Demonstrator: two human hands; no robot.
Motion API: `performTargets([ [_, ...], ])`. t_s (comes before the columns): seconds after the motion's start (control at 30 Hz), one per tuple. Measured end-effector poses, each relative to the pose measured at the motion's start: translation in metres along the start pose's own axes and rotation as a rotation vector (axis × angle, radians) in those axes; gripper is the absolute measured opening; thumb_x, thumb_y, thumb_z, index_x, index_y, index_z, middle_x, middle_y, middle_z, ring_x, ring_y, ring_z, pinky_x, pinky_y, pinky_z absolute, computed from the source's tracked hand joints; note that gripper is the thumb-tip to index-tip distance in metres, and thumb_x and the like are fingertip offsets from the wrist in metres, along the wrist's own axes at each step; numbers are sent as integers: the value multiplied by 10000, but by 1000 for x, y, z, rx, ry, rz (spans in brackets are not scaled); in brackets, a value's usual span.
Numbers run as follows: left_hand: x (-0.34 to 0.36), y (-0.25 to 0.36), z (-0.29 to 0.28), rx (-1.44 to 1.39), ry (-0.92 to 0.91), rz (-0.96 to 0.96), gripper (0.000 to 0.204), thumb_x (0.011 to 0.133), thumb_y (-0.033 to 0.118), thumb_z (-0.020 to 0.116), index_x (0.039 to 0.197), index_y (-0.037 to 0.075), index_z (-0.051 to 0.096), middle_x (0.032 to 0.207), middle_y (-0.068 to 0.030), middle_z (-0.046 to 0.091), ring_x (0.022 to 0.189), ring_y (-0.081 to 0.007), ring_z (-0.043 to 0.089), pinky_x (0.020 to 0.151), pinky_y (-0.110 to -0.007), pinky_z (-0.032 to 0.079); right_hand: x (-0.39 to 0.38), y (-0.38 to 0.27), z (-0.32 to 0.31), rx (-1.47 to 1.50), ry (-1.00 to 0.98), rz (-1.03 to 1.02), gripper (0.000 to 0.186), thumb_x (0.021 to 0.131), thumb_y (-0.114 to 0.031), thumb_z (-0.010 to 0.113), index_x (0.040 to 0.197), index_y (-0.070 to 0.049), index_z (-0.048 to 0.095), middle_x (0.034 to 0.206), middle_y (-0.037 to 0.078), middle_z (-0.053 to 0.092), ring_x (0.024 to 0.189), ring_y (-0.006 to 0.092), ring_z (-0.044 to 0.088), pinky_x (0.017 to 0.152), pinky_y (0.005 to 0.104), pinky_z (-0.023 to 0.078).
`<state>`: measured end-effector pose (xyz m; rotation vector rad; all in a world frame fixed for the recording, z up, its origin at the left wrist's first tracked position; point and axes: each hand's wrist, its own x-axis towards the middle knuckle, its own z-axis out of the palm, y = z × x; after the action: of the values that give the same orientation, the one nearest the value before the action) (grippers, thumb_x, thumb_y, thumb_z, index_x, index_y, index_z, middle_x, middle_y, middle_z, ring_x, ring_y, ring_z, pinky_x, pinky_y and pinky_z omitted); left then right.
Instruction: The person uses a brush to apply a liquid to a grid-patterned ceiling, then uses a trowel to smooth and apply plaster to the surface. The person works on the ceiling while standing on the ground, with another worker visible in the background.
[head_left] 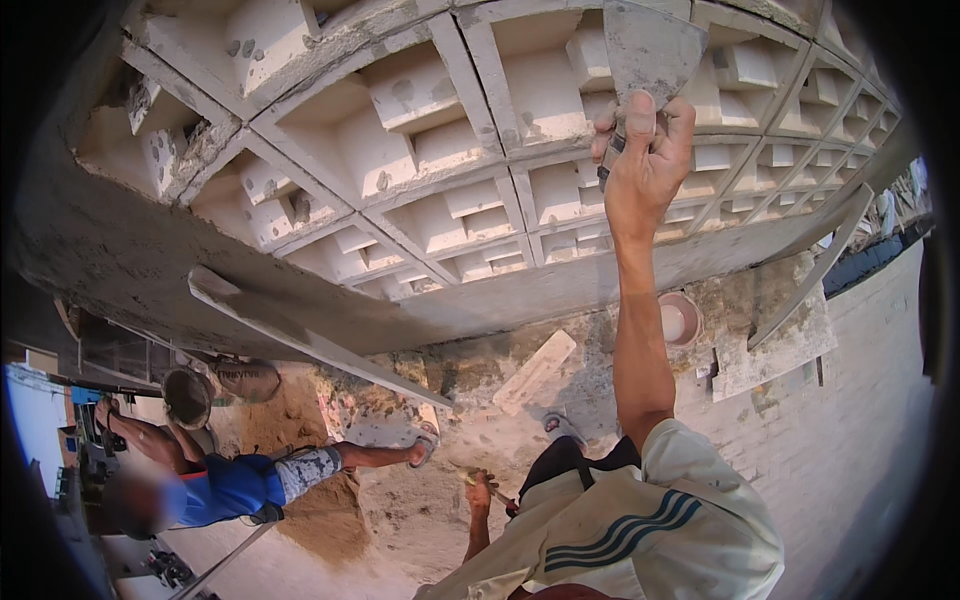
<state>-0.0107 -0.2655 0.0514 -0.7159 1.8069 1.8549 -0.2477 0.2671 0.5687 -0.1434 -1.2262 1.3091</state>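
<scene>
Toward one o'clock, a plaster-caked trowel (648,50) is clenched in the right hand (645,165) against the coffered wall (420,150); a small tool (470,477) (barely visible) is gripped by the left hand (480,497) at six o'clock.

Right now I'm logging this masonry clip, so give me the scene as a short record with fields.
Setting: decorative block wall with square recesses, sandy ground below
Right hand: raised, grip shut on a flat trowel held against the wall
Left hand: low, holds a small tool, kind unclear
Nearby: another person in blue, bowl, wooden float
</scene>
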Motion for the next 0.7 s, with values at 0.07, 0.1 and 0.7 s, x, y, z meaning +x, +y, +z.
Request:
performTargets([
  [0.07,-3,-8,-1,-31,15,3,358,1049,189,671,1338,46,515,1154,-119,675,867,-249,739,613,-392,651,35,4,-45,-169,-64,-167,240,1137,-277,602,1112,-43,558,829,66,697,633,87,591,568,252,459],
  [0.1,-6,-14,-6,-32,19,14,357,1047,187,672,1338,50,517,1148,-115,673,866,-249,737,611,-392,650,53,-1,-65,-310,-120,-226,236,1131,-279,614,1133,-45,587,835,54,704,640,79,588,577,255,465],
  [0.7,6,7,72,61,-10,-3,323,1047,115,642,1328,9,522,1116,-132,671,864,-231,729,605,-362,642,101,-21,-92,-1231,-539,-817,807,921,-93,791,1543,-543,543,1088,46,606,894,229,631,744,417,589],
])
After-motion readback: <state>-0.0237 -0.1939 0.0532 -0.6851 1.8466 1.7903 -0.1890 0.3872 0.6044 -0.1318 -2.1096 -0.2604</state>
